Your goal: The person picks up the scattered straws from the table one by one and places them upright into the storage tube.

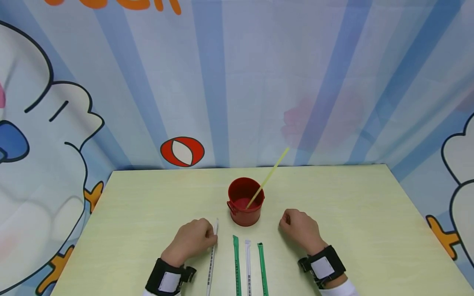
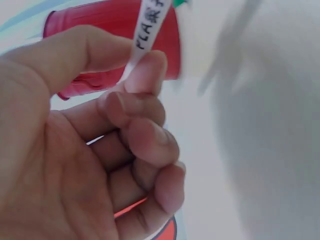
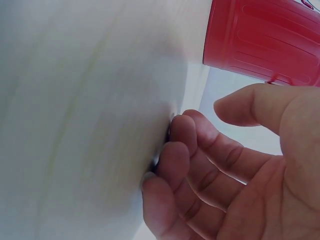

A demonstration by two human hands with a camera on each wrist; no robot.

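Between thumb and index finger, my left hand (image 1: 191, 241) pinches a white paper-wrapped straw (image 1: 210, 271) with dark printing. In the left wrist view the straw (image 2: 150, 25) runs up from the fingertips, with the other fingers curled beneath. My right hand (image 1: 301, 231) rests on the table, fingers loosely curled and holding nothing; its thumb stands apart in the right wrist view. Between and beyond the hands stands a small red bucket (image 1: 246, 217), with a bare yellow straw (image 1: 273, 169) leaning out of it to the right.
Nearer me than the bucket, a green wrapped straw (image 1: 237, 265), a white wrapped straw (image 1: 248, 267) and another green wrapped straw (image 1: 263, 269) lie side by side on the pale table (image 1: 370, 230). Behind the table's far edge hangs a blue printed cloth (image 1: 244, 82).
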